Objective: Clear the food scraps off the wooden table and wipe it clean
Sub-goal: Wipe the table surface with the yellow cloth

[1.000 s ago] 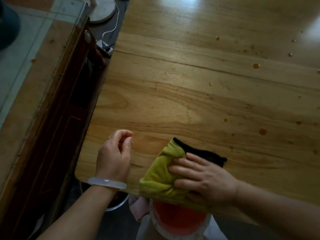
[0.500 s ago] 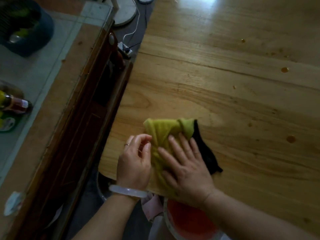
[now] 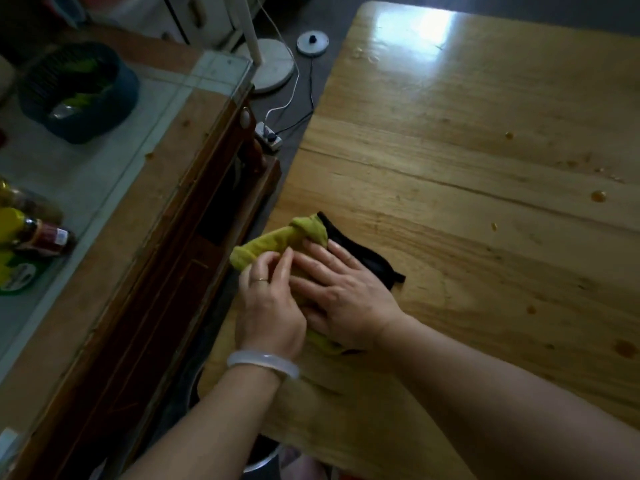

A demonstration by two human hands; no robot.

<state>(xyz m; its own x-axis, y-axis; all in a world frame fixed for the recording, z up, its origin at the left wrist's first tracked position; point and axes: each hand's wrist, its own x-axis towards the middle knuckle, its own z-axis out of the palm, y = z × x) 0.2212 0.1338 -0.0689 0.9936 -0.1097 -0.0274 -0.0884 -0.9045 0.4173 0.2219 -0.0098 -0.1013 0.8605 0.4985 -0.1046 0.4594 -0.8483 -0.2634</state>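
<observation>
Yellow-green cloth [image 3: 277,239] lies under flat right hand [image 3: 341,294]; left hand [image 3: 266,303] pinches it.

Dark basket [image 3: 79,95], bottles [image 3: 38,233] on sideboard [image 3: 114,216]; power strip [image 3: 269,137] on floor.

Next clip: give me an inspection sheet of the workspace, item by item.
Surface: wooden table, glossy, amber drips on its right part.
Job's things: yellow-green cloth with black edge, near left edge.
Clutter: nothing seen on table.
Hands: right hand flat on cloth; left hand beside it, fingertips at cloth.
Cables: white and black leads to power strip on floor.
Surroundings: glass-topped cabinet with basket, bottles; round stand base.
</observation>
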